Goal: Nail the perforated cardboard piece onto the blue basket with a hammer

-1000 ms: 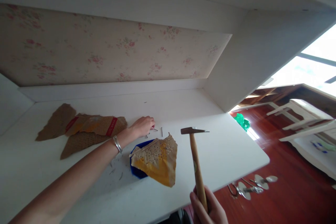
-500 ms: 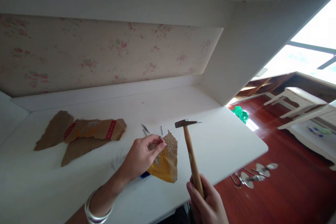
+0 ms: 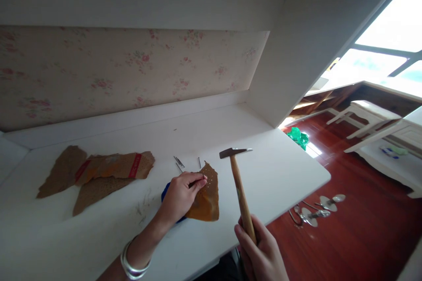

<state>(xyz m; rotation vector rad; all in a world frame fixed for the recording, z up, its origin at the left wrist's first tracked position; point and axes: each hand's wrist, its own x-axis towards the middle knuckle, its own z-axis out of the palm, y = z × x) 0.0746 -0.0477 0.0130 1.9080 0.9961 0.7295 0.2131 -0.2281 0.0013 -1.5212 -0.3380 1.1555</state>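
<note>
Head view: our left hand rests pinched shut on a perforated brown cardboard scrap; right of those fingers, our right hand clamps a wooden-handled hammer.

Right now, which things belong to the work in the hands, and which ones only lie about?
In hand:
hammer, gripped by right hand
perforated brown piece under left hand, whose fingers pinch what seems a nail
loose nails beside it

Lying about:
torn brown scraps, far left
green bag and metal parts on the floor
</note>
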